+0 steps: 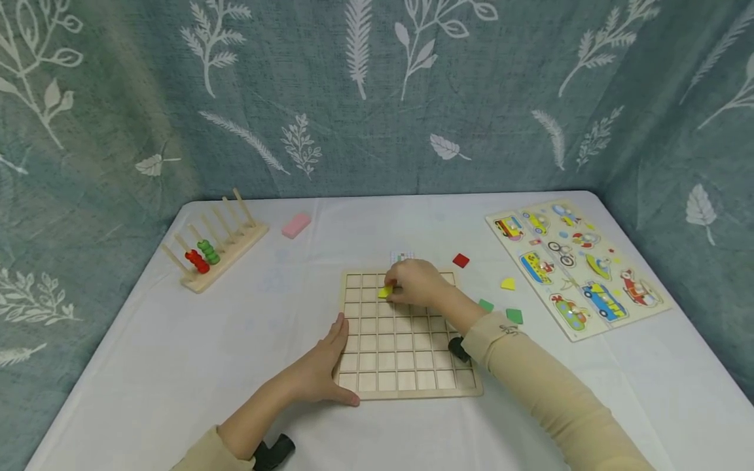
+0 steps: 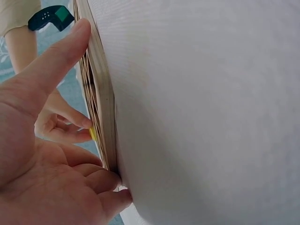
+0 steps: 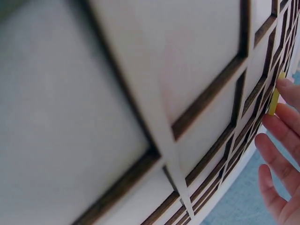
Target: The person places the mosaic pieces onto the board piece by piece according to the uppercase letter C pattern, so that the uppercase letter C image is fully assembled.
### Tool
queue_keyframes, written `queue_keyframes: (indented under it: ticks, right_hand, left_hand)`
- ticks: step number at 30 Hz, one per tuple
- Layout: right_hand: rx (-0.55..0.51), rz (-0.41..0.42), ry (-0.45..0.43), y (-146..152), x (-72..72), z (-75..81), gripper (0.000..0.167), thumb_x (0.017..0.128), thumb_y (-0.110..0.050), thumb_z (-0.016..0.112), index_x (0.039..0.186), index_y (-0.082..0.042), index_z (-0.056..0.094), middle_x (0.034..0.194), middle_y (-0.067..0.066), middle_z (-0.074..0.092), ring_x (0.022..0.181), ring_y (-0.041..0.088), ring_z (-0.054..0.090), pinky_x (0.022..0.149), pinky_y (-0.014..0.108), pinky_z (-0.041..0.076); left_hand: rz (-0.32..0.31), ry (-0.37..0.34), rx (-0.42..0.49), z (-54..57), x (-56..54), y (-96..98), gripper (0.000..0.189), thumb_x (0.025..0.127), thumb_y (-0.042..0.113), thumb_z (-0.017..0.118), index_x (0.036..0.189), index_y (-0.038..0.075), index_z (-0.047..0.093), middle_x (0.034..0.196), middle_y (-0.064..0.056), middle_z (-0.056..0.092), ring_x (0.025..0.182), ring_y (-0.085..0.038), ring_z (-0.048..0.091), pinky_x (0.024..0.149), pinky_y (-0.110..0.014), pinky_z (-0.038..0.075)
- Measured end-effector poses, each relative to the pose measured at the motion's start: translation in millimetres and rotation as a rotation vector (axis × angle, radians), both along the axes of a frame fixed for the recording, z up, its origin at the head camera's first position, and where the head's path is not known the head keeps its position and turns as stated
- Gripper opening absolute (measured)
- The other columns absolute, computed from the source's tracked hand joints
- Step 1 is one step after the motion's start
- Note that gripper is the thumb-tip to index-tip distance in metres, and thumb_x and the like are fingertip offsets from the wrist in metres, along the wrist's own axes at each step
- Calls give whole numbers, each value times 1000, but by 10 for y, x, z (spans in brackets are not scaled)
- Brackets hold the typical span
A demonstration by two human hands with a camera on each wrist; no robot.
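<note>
A square wooden grid board (image 1: 385, 362) lies on the white-covered table. My right hand (image 1: 419, 283) pinches a small yellow tile (image 1: 385, 292) between thumb and fingertips, over the grid's second row from the back. In the right wrist view the yellow tile (image 3: 274, 99) stands tilted close at the grid surface. My left hand (image 1: 321, 367) rests along the board's left side, thumb at the near left corner and fingers stretched along the edge. From the left wrist view, the left hand's thumb (image 2: 61, 56) lies against the board's side (image 2: 105, 101).
Right of the board lie a red tile (image 1: 461, 260), a yellow piece (image 1: 508, 284) and green tiles (image 1: 514, 316). A small patterned card (image 1: 402, 256) sits behind it. A vehicle puzzle board (image 1: 574, 261) is farther right. At left stand a bead peg rack (image 1: 226, 258) and a pink block (image 1: 296, 225).
</note>
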State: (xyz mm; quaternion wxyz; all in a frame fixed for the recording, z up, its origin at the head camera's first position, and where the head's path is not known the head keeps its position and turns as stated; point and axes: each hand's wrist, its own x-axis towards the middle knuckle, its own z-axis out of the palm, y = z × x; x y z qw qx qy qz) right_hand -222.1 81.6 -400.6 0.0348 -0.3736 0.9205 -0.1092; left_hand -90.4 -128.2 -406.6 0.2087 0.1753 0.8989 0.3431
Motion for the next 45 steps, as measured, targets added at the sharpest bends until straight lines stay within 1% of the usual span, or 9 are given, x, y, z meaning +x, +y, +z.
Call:
queue_keyframes:
  ticks: [5, 11, 23, 31, 37, 40, 45]
  right_hand:
    - [10, 33, 25, 2, 5, 6, 19, 79, -26, 72, 91, -11, 72, 90, -1, 69, 80, 10, 63, 73, 27, 50]
    - [6, 37, 17, 10, -7, 21, 20, 79, -26, 72, 92, -11, 73, 91, -1, 69, 80, 10, 63, 73, 27, 50]
    - [16, 22, -22, -4, -1, 33, 24, 78, -26, 73, 96, -11, 72, 96, -1, 69, 82, 10, 63, 75, 28, 50]
    - [-13, -10, -81, 3, -6, 48, 24, 77, -26, 73, 96, -12, 72, 95, -2, 69, 85, 11, 61, 76, 29, 49]
    - [-24, -21, -82, 11, -7, 65, 27, 78, -29, 73, 98, -12, 71, 96, -2, 69, 86, 12, 61, 77, 29, 49]
    - [-49, -34, -99, 25, 2, 70, 28, 78, -31, 73, 98, -12, 71, 95, -2, 69, 81, 10, 61, 74, 28, 49]
    - [-143, -50, -162, 77, 21, 57, 29, 78, -28, 73, 99, -10, 71, 92, -1, 68, 69, 6, 58, 65, 23, 48]
  left_hand:
    - [3, -7, 3, 5, 6, -4, 125, 56, 33, 86, 141, -11, 6, 149, -24, -4, 136, -38, 5, 106, -54, 14]
    - [6, -2, -4, 6, -1, -8, 125, 56, 34, 86, 142, -10, 7, 149, -23, -4, 136, -38, 5, 106, -53, 14]
    - [-11, -1, 1, -6, -2, -19, 124, 58, 35, 86, 141, -11, 6, 149, -23, -6, 136, -38, 3, 106, -54, 14]
    - [-5, 2, -8, -8, -4, -13, 124, 57, 35, 86, 141, -11, 7, 149, -24, -5, 136, -38, 4, 106, -54, 14]
    - [-5, 7, 4, -2, -6, -18, 124, 57, 35, 86, 141, -11, 7, 149, -24, -4, 136, -38, 3, 106, -55, 14]
    - [-4, 7, 7, -6, -7, -20, 124, 57, 35, 86, 141, -11, 6, 149, -24, -5, 136, -38, 3, 106, -55, 14]
    - [-3, 4, 3, -15, -3, -16, 125, 56, 35, 86, 141, -11, 7, 149, -24, -5, 136, -38, 4, 106, -55, 14]
